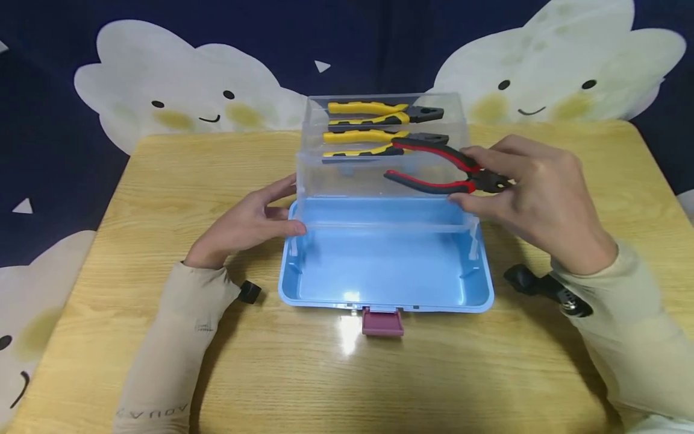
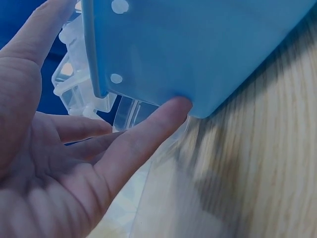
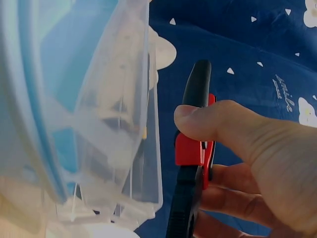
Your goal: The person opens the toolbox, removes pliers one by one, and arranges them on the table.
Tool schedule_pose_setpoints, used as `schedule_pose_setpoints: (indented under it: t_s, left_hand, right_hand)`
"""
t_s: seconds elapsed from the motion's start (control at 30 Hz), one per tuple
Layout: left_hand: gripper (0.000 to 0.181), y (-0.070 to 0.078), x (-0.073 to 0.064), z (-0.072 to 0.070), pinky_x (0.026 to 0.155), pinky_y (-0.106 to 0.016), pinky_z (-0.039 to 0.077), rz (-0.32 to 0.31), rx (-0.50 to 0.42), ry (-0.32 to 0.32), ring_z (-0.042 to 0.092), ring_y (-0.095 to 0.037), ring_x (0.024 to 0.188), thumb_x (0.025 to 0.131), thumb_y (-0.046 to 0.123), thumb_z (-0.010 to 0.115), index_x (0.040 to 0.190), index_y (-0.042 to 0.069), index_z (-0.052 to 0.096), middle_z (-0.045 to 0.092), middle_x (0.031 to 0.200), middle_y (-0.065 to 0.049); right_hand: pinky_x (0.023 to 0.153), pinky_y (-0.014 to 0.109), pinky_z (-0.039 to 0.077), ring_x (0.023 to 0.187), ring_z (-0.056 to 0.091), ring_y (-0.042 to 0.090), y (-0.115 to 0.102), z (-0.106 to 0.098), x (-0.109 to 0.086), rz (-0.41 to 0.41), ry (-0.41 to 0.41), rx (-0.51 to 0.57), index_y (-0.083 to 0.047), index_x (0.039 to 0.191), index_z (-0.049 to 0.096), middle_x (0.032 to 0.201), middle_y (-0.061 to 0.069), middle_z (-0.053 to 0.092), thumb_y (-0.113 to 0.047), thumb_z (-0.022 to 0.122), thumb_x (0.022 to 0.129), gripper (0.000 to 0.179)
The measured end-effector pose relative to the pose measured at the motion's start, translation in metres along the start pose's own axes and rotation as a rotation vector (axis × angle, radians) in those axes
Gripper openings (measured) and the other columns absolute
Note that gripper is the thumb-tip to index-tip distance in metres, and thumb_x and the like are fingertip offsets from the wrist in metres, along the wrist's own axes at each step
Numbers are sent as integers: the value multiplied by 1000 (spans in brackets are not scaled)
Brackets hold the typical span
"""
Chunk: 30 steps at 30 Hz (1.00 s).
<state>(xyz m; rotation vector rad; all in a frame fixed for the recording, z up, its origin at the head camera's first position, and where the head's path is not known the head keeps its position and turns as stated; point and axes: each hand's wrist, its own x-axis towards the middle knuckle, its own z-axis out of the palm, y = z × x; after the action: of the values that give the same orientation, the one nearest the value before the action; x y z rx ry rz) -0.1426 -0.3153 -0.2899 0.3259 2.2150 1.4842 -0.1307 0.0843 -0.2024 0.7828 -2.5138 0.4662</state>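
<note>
Red-and-black-handled pliers (image 1: pixel 477 181) hang over the raised clear trays, their handles spread and pointing left. My right hand (image 1: pixel 542 187) pinches them near the head; in the right wrist view the thumb (image 3: pixel 218 119) presses on the red part. My left hand (image 1: pixel 252 217) rests against the left side of the blue toolbox (image 1: pixel 387 308), thumb on its rim. In the left wrist view, straight fingers (image 2: pixel 148 131) touch the box's outer wall. Two yellow-and-black pliers lie in the trays: one pair (image 1: pixel 368 108) at the back, another pair (image 1: pixel 358 137) before it.
The toolbox stands unfolded on a wooden table (image 1: pixel 320 374), with its purple latch (image 1: pixel 382 322) hanging at the front. A front clear tray (image 1: pixel 347 185) sits above the blue base. Behind the table hangs dark blue cloth (image 1: pixel 368 48) with white clouds.
</note>
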Motion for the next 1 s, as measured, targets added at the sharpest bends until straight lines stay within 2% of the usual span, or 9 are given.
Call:
schedule_pose_setpoints:
  t_s: [0.2, 0.37, 0.53, 0.63, 0.83, 1.0]
  left_hand:
    - [95, 1, 2, 0, 111, -47, 53, 2, 12, 0, 60, -32, 139, 92, 22, 80, 166, 32, 21, 35, 169, -1]
    - [93, -1, 1, -1, 109, -45, 55, 11, 0, -5, 63, -29, 135, 92, 24, 80, 165, 35, 23, 35, 169, 4]
    - [92, -4, 0, -2, 107, -43, 56, 31, 1, -5, 63, -28, 134, 92, 26, 80, 164, 35, 23, 36, 168, 3]
    - [93, -3, -1, -2, 107, -44, 56, 31, -8, -9, 63, -30, 134, 92, 25, 80, 165, 34, 23, 35, 169, 2]
    - [96, -2, -1, 0, 107, -47, 56, 15, 15, -10, 60, -34, 138, 92, 27, 81, 166, 30, 20, 34, 170, -4]
    - [96, -2, 0, 0, 107, -47, 56, 12, 14, -1, 60, -35, 138, 92, 25, 81, 166, 29, 21, 34, 170, -4]
  right_hand:
    - [57, 15, 32, 66, 64, 25, 12, -1, 0, -16, 52, -1, -2, 117, 78, 89, 18, 76, -21, 101, 60, 65]
    - [59, 12, 32, 66, 61, 20, 19, -1, 1, -43, 73, -11, -4, 118, 78, 89, 18, 77, -24, 100, 63, 63]
    - [61, 6, 30, 75, 47, -21, 23, -1, 2, -27, 104, 11, -5, 115, 80, 87, 17, 78, -21, 100, 61, 60]
    - [63, 3, 28, 83, 35, -36, 24, -1, 3, -3, 126, 33, -5, 112, 81, 87, 17, 78, -18, 100, 60, 56]
    - [66, -5, 27, 82, 34, -45, 27, -7, 3, 70, 123, 37, -4, 111, 81, 91, 20, 78, -13, 99, 65, 50]
    - [66, -5, 25, 78, 26, -45, 34, -9, 4, 84, 135, -19, -1, 116, 78, 90, 24, 78, -13, 98, 67, 54]
